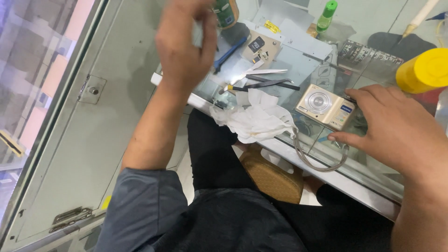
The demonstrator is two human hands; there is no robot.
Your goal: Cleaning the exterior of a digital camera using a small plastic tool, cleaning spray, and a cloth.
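A person seated at a glass counter (326,175) raises the left hand (186,44), fingers curled loosely; whether it grips the green bottle (226,11) just behind it cannot be told. Right of that hand lie a blue-handled tool (229,52), tweezers (261,72), dark probes (268,84) and crumpled white tissue (254,119). Further right, the right hand (396,128) clasps a small champagne-coloured compact camera (325,106) resting on the glass, thumb and forefinger around its end, wrist strap (322,161) trailing over the counter's edge. A yellow cap (422,70) stands beyond.
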